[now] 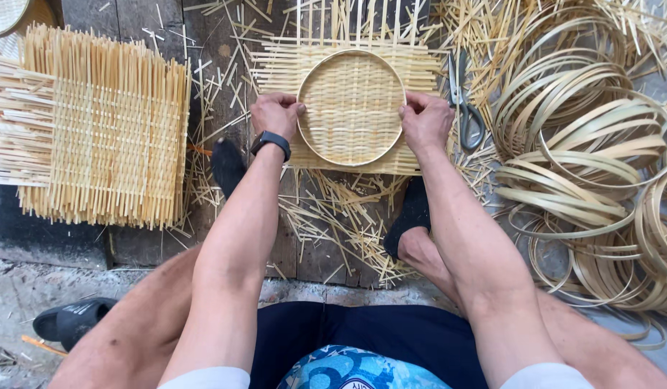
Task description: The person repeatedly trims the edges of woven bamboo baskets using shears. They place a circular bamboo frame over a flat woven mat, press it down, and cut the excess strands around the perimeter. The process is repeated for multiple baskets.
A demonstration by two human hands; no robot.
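A round bamboo hoop (351, 52) lies flat on a square woven bamboo mat (351, 108), in the upper middle of the frame. The hoop has no long axis; it faces straight up at the camera. The mat's loose strip ends stick out past the hoop, most clearly up toward the top edge of the frame and out to either side.

The left hand (276, 113) is at the hoop's left edge, fingers curled down and closed, pressing on the rim. The right hand (425, 119) mirrors it on the right edge, fingers bent and closed on the rim. A dark watch (271, 140) sits on the left wrist.

Below the mat, two feet in black socks (227, 166) rest on the floor, one on each side of the forearms.

The surface is dark, worn wooden planks (142, 21), littered with thin bamboo offcuts (333, 216). Toward the bottom of the frame the planks give way to rough grey concrete (31, 288).

Just right of the mat lie scissors (463, 101), blades pointing up the frame. Further right is a large tangle of loose bamboo rings (585, 166). At the left of the frame sits a stack of finished woven mats (103, 122), well apart from the hands. A black sandal (74, 317) lies at the lower left.
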